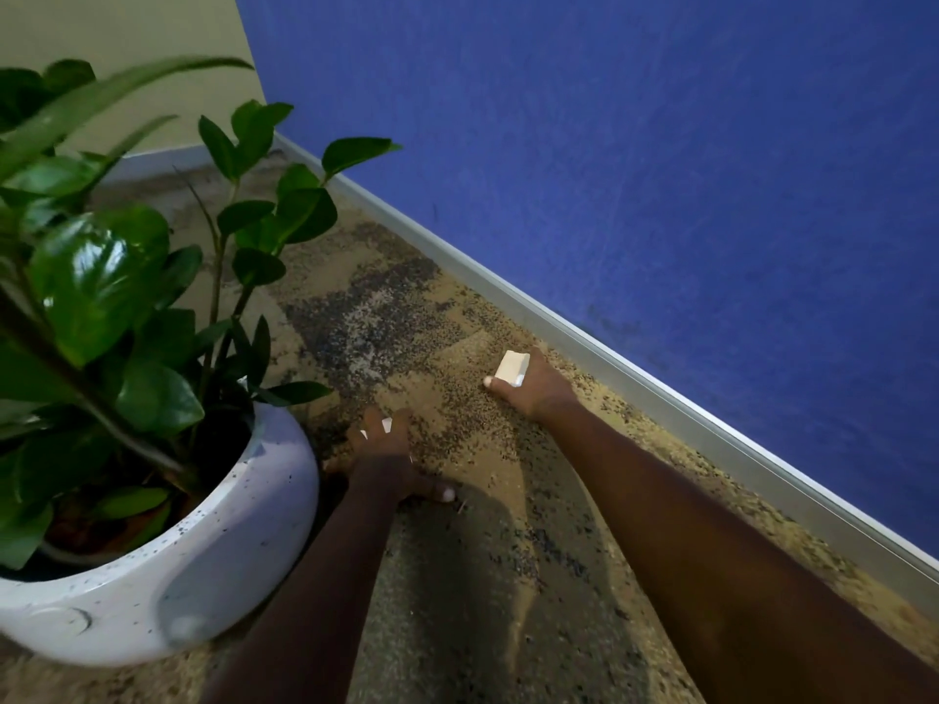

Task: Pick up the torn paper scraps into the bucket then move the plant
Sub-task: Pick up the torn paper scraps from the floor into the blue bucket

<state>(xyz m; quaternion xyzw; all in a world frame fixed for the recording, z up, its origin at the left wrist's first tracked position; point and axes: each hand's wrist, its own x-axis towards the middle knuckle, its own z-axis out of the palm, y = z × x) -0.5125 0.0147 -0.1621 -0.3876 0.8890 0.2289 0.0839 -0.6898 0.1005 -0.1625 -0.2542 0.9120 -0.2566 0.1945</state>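
A green leafy plant [101,276] stands in a white speckled pot [203,566] on the carpet at the left. My left hand [386,459] lies palm down on the carpet just right of the pot, and small white paper scraps [387,425] show between its fingers. Further right, near the wall, my right hand [533,386] holds a folded pale paper scrap [512,368] between thumb and fingers. No bucket is in view.
A blue wall [660,170] with a grey skirting board [635,368] runs diagonally on the right and meets a beige wall [127,38] in the corner behind the plant. Mottled tan and dark carpet [457,576] covers the floor.
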